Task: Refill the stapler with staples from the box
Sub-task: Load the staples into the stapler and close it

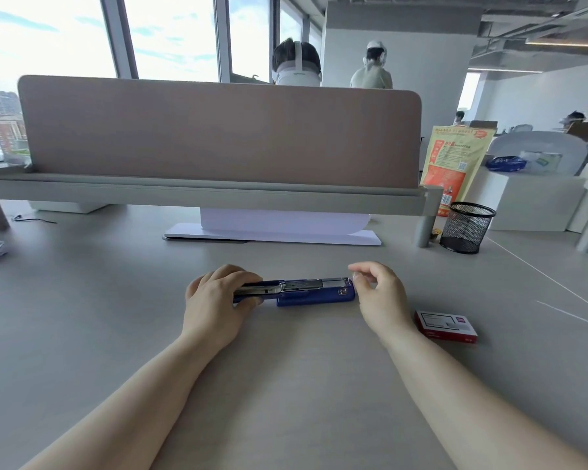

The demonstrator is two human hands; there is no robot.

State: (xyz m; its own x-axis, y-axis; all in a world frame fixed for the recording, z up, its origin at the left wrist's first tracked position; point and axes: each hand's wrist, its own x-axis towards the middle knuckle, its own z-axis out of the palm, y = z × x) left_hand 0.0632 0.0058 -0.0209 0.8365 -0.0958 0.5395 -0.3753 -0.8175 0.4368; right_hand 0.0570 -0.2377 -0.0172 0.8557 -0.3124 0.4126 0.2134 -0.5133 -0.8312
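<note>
Grey desk [116, 334], broad, bare near centre. Blue stapler [314, 295] lies mid-desk, opened flat, metal magazine exposed. Left hand [214, 300] clasps its left end, fingers curled over. Right hand [379, 293] at right end, thumb and forefinger pinched together; staple strip between them? cannot tell. Red staple box [446, 326] near right wrist, looks closed. Step, judged: loading magazine. Next: seat strip in channel, close top.

Print on box [446, 326], bag [455, 161] seemingly unreadable.

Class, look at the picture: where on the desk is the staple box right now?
In the head view the red staple box lies flat on the grey desk, just right of the right hand and its wrist.
</note>
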